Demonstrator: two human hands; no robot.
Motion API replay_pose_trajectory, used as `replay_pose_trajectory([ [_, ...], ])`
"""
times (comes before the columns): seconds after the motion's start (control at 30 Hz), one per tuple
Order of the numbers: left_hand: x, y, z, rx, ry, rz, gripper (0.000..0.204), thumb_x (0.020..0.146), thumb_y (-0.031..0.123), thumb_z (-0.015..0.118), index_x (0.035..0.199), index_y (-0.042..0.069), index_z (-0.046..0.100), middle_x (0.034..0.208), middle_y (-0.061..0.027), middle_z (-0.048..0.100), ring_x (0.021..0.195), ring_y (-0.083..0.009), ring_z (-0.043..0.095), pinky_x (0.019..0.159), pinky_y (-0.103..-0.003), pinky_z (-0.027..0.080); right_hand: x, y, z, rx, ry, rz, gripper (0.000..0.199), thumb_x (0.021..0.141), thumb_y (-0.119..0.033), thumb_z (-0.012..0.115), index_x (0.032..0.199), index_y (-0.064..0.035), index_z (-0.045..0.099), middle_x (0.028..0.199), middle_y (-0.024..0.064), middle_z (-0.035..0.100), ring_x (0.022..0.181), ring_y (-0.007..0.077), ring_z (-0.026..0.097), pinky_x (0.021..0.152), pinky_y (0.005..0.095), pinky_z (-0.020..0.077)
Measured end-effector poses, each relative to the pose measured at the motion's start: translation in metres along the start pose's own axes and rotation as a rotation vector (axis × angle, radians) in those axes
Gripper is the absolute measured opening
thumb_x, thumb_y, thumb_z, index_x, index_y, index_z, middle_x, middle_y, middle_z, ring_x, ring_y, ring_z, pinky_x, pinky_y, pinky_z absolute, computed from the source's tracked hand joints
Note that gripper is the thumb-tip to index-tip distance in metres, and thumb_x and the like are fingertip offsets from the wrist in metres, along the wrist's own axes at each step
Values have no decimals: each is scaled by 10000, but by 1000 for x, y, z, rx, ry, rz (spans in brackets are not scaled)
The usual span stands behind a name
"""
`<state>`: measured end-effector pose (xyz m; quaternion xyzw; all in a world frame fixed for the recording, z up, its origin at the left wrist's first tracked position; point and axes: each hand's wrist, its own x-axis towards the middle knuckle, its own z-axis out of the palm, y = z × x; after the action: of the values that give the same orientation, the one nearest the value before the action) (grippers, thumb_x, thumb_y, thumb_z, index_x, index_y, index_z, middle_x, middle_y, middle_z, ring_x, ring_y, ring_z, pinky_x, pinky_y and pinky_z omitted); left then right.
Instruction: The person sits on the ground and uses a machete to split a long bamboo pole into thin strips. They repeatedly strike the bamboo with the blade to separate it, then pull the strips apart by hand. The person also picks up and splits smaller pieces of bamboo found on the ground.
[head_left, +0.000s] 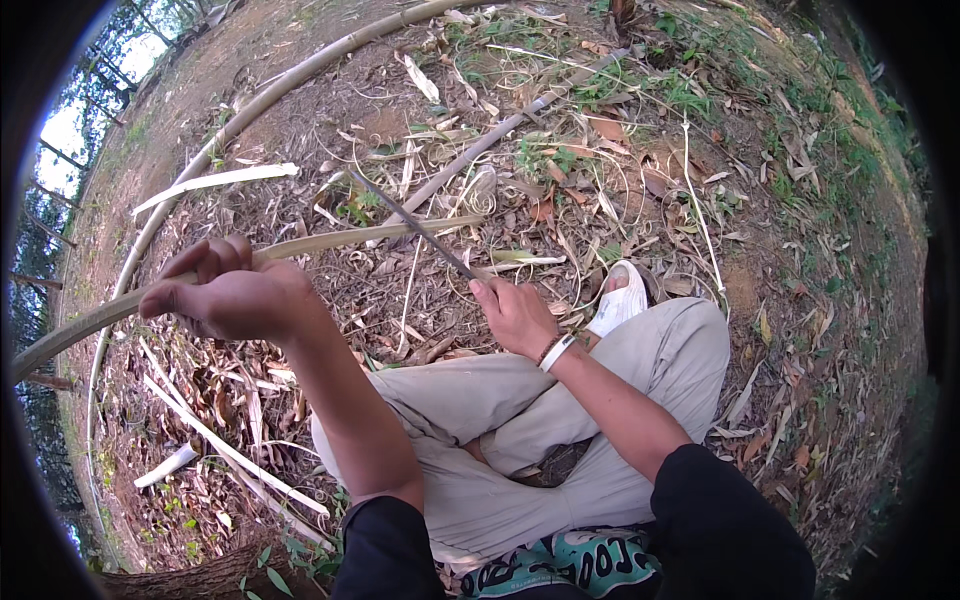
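I sit cross-legged on the ground. My left hand (pixel 235 295) is closed around a long pale bamboo strip (pixel 340 240) that runs from the far left edge across to the middle. My right hand (pixel 515 315) grips the handle of a long dark knife (pixel 415 225), whose blade slants up and left and crosses the strip near its right end. A white band is on my right wrist.
Several split bamboo pieces (pixel 215 180) and curled shavings lie among dry leaves on the dirt. A long curved bamboo pole (pixel 270 95) arcs along the left. A thin grey pole (pixel 500 135) lies ahead. My white shoe (pixel 620 300) rests by my knee.
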<state>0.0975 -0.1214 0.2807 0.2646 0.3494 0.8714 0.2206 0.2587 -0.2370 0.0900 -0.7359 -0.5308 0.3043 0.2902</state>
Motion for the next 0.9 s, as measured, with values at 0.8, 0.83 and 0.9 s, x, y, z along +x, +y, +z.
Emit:
replay_pose_trajectory([
  [0.8,15,-9,-14,-227,-31,-67,643,1017,554,236,758,41,524,593,68,308,506,-43,250,446,-183,228,53,9,-73,-392,-269,-137,458,927,-350,480,906,86,616,852,309,635,859,469,622,837,510,491],
  [0.83,17,-10,-16,-232,-23,-69,644,1017,555,236,756,40,522,593,69,304,508,-44,251,447,-181,229,50,10,-75,-375,-286,-154,458,927,-354,484,905,86,612,853,310,635,862,467,621,835,509,491],
  [0.9,17,-11,-18,-214,-27,-55,626,1021,543,249,774,34,517,610,45,334,513,-50,270,468,-200,273,45,15,-77,-338,-323,-192,460,926,-362,493,904,84,605,853,311,634,869,463,620,832,505,492],
])
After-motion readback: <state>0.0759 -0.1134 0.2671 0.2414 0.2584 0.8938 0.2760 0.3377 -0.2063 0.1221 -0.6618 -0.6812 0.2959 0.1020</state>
